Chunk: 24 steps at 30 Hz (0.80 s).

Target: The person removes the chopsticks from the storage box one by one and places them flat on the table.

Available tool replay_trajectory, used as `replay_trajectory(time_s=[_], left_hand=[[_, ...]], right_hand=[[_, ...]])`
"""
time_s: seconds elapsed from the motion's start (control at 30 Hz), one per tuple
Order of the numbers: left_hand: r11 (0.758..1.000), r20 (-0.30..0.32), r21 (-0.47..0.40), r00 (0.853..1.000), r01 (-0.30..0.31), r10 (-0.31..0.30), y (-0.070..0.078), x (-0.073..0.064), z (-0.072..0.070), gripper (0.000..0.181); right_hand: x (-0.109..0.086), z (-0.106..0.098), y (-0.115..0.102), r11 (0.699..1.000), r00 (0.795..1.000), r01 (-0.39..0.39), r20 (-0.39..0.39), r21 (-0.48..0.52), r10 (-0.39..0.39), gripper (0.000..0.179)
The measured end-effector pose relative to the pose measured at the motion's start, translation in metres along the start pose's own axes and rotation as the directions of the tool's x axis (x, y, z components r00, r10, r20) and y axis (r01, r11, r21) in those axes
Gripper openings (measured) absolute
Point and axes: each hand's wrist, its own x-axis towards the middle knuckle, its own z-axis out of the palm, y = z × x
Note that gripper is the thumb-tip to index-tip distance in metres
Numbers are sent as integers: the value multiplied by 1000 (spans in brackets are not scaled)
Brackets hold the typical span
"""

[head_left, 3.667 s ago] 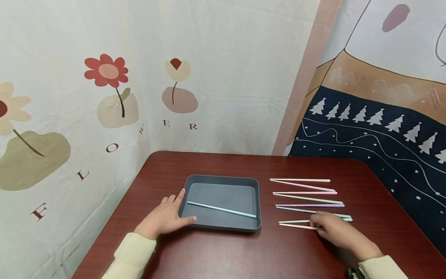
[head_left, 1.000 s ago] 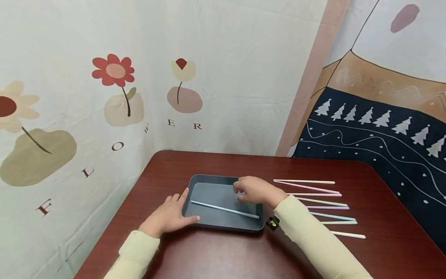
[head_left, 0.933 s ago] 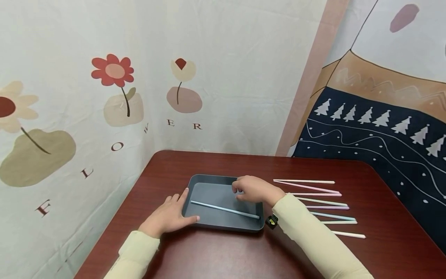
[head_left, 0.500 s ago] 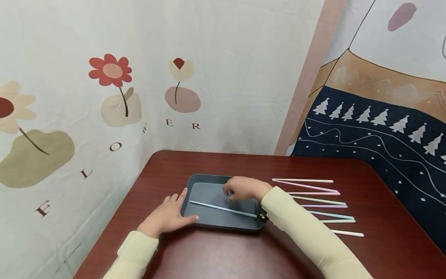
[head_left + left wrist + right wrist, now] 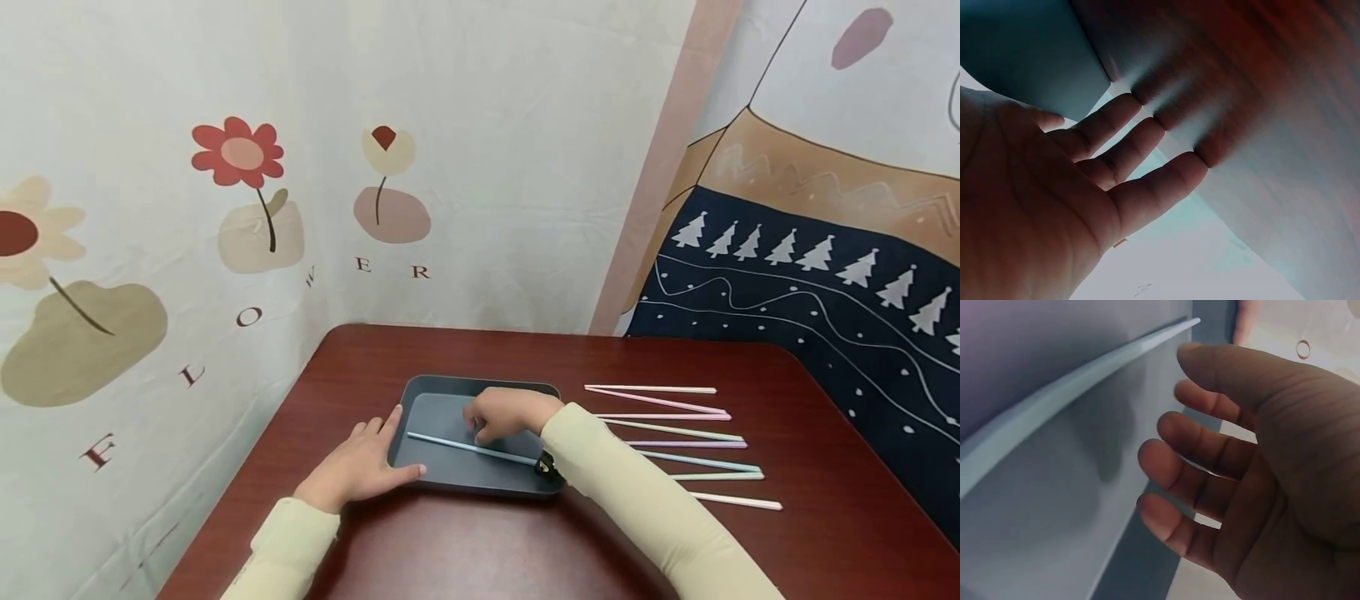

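A shallow grey tray (image 5: 441, 408) sits on the table, with one pale blue chopstick (image 5: 442, 440) lying slantwise inside. My left hand (image 5: 358, 467) spreads its fingers along the tray's left side, thumb over the near left corner. In the left wrist view, its outer fingertips (image 5: 1194, 159) rest on the wood beside the tray wall. My right hand (image 5: 510, 412) hovers over the tray just beyond the chopstick. The right wrist view shows its fingers (image 5: 1160, 459) loosely bent, nothing between them, the thumb tip close to the chopstick's far end.
Several pastel chopsticks lie in a zigzag right of the tray, including a pink one (image 5: 663, 416) and a cream one (image 5: 738, 501); my right sleeve (image 5: 622, 492) covers some left ends. The reddish-brown table (image 5: 465, 550) meets printed cloth walls (image 5: 487, 275) behind.
My right hand has left the chopsticks on the right and come over the tray, lately drifting left and nearer the chopstick there. My left hand stays at the tray's side.
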Motion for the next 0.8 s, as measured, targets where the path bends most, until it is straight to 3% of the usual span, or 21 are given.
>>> replay_trajectory(time_s=[0.17, 0.43, 0.8], left_hand=[[1000, -10, 6, 1000, 0, 0, 0, 0, 1, 116], [1000, -8, -2, 1000, -9, 9, 2, -1, 0, 116], [1000, -9, 6, 1000, -9, 9, 1, 0, 0, 117]], right_hand=[[5, 6, -2, 999, 1000, 4, 15, 39, -4, 13], [12, 18, 1, 1000, 999, 5, 47, 10, -5, 16], [13, 19, 2, 999, 999, 37, 24, -7, -36, 8]])
